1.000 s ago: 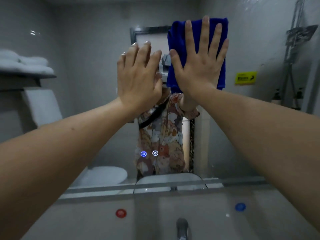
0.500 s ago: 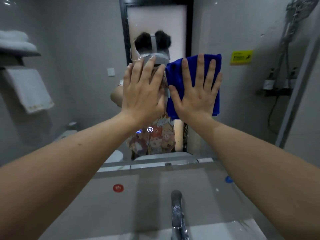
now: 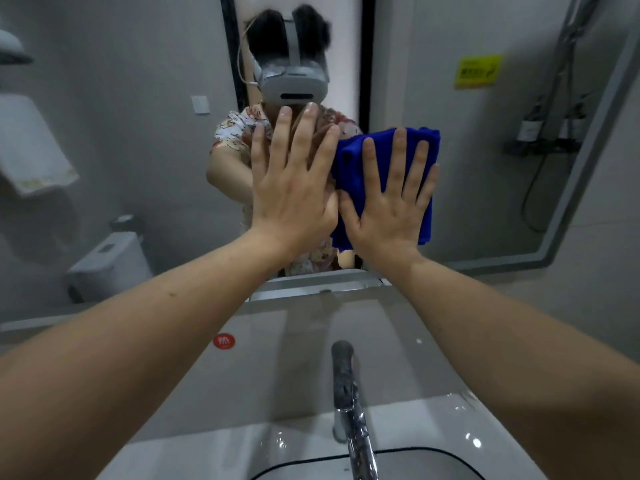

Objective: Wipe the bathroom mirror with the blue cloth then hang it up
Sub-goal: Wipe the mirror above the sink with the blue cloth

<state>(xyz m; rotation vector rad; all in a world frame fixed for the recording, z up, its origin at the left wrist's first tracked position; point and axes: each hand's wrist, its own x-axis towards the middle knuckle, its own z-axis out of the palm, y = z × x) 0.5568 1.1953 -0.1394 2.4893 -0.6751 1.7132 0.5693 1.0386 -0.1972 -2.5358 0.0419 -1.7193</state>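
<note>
The bathroom mirror (image 3: 467,174) fills the wall ahead, its lit frame curving down at the right. My right hand (image 3: 388,209) lies flat with fingers spread on the folded blue cloth (image 3: 351,168), pressing it against the glass low on the mirror. Just left of it, my left hand (image 3: 291,199) rests flat and spread on the bare glass, holding nothing; its thumb side touches the cloth's edge. Part of the cloth is hidden under my right palm.
A chrome faucet (image 3: 346,393) rises below the hands over the white sink (image 3: 225,452). A red sticker (image 3: 223,341) sits on the wall under the mirror. Reflected in the glass: a white towel (image 3: 31,150), a toilet (image 3: 107,265), a shower hose (image 3: 540,188).
Both hands and the cloth have slid down the mirror from near its top to its lower part. The view has tilted down, showing more of the faucet and sink.
</note>
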